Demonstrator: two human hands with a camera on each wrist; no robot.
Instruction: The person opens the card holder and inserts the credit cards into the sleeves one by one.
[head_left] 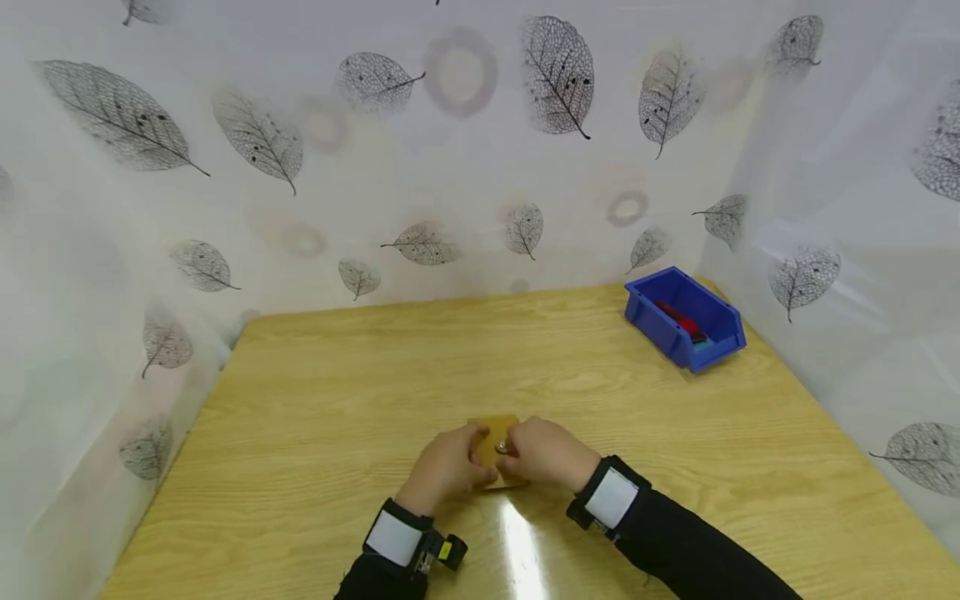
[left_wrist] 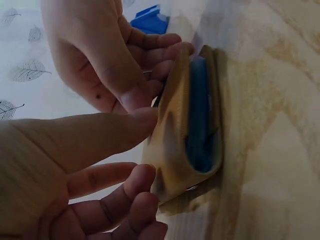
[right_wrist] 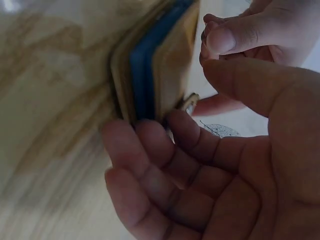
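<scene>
A small tan wallet (head_left: 493,433) with a blue inside lies on the wooden table between both hands. Its blue layer shows edge-on between the tan covers in both wrist views. My left hand (head_left: 447,467) holds the wallet's left side, thumb at the near edge and fingers toward the far edge. From the right, my right hand (head_left: 551,454) pinches at a small tab with a shiny metal snap (head_left: 501,447) on the top cover. The tab (right_wrist: 190,101) stands up from the cover in the right wrist view. The right fingertips partly hide it.
A blue plastic bin (head_left: 678,321) with a red item (head_left: 678,319) inside stands at the table's back right. Behind and beside the table (head_left: 337,392) hang white sheets printed with leaves. Each wrist carries a black strap with a camera.
</scene>
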